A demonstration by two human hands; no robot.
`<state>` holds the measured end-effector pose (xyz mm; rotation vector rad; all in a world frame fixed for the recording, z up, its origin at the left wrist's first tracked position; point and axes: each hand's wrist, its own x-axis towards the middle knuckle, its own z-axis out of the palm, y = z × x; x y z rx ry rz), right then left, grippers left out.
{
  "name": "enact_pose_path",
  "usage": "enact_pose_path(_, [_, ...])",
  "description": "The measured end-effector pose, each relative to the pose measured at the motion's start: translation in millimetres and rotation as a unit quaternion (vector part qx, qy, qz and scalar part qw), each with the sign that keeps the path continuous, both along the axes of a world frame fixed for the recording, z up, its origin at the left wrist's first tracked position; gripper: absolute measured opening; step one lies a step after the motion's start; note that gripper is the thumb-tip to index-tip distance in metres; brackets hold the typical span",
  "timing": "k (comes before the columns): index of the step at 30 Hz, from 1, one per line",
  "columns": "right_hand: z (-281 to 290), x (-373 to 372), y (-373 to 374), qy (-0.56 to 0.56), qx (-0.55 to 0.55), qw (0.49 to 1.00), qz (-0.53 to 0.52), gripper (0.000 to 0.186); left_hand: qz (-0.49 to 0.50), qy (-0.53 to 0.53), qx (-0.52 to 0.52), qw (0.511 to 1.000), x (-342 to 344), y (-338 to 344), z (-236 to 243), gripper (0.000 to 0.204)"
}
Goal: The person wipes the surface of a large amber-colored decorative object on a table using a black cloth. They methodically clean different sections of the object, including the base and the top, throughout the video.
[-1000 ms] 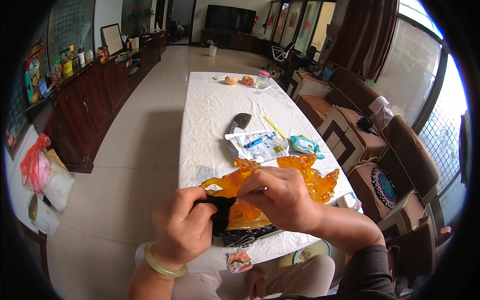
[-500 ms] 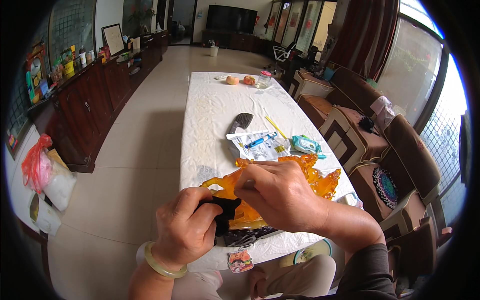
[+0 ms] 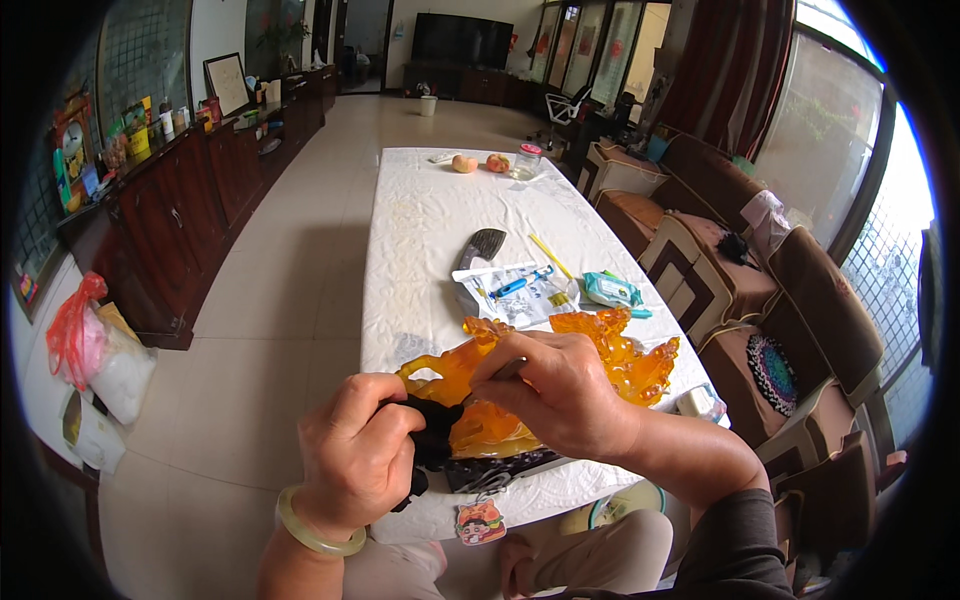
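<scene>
An amber-coloured translucent carved ornament (image 3: 640, 365) stands on a dark base (image 3: 490, 472) at the near end of the table. My left hand (image 3: 362, 440), with a pale bangle at its wrist, is closed on a bunched black cloth (image 3: 432, 425) against the ornament's left side. In front of the ornament's middle, my right hand (image 3: 560, 390) is closed in a pinch round a thin dark stick-like tool (image 3: 510, 368). The tool's lower end points at the cloth; its exact kind does not show. My right hand hides part of the carving.
Behind the ornament lie a white packet (image 3: 475, 292), a blue pen-like tool (image 3: 520, 284), a wipes pack (image 3: 612, 290), a yellow stick (image 3: 553, 256) and a dark cleaver-shaped blade (image 3: 485, 245). A cartoon charm (image 3: 481, 522) hangs at the near edge. A sofa (image 3: 720, 260) stands at right.
My right hand has turned slightly, and the thin tool in it now shows. My left hand has shifted a little left and down with the black cloth.
</scene>
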<state>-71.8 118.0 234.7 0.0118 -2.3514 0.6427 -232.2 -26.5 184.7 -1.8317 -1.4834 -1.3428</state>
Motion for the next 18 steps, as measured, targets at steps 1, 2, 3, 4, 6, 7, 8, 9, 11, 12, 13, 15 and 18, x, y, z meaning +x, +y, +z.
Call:
enact_pose_path(1, [0.3,0.6,-2.0,0.006,-0.017,1.000,-0.011,0.010,0.001,-0.008,0.002,1.000,0.2,-1.2,2.0,0.022])
enact_pose_path(2, [1.6,2.3,-4.8,0.012,-0.035,0.999,-0.021,0.010,0.003,-0.015,0.004,1.000,1.3,-2.5,4.5,0.022])
enact_pose_path(3, [2.6,4.0,-5.7,0.016,-0.052,0.998,-0.033,0.010,0.003,-0.023,0.007,1.000,2.3,-2.6,5.8,0.023])
enact_pose_path(4, [4.4,4.9,-4.2,0.025,-0.035,0.999,-0.029,0.010,0.008,-0.018,0.009,1.000,2.4,-2.7,7.1,0.023])
enact_pose_path(6, [9.4,6.5,1.8,0.039,-0.001,0.999,-0.021,0.010,0.017,-0.012,0.014,1.000,2.4,-1.3,7.3,0.024])
enact_pose_path(7, [12.2,7.7,3.1,0.029,0.024,0.999,-0.032,0.010,0.013,-0.007,0.018,1.000,3.1,1.4,6.1,0.025])
enact_pose_path(8, [16.1,9.3,3.3,0.018,0.050,0.998,-0.043,0.011,0.009,-0.002,0.022,1.000,4.3,5.1,5.1,0.025])
enact_pose_path(9, [19.0,9.1,2.4,0.008,0.076,0.996,-0.050,0.011,0.009,0.003,0.026,1.000,5.0,6.4,4.4,0.025])
enact_pose_path(11, [21.6,9.0,2.0,-0.007,0.109,0.993,-0.053,0.012,0.008,0.008,0.024,1.000,5.8,8.7,2.1,0.025])
enact_pose_path(12, [23.8,8.1,1.1,-0.012,0.126,0.990,-0.054,0.012,0.010,0.010,0.024,1.000,5.9,9.0,1.0,0.024])
enact_pose_path(13, [25.4,7.4,-0.4,-0.021,0.131,0.990,-0.051,0.012,0.012,0.013,0.024,1.000,6.0,9.2,0.2,0.024])
enact_pose_path(15, [27.5,6.4,-4.2,-0.037,0.140,0.988,-0.049,0.013,0.014,0.018,0.020,1.000,6.5,9.1,-0.3,0.024])
enact_pose_path(18, [29.6,2.1,-8.4,-0.052,0.182,0.980,-0.061,0.015,0.017,0.026,0.003,1.000,7.4,9.4,-1.2,0.024])
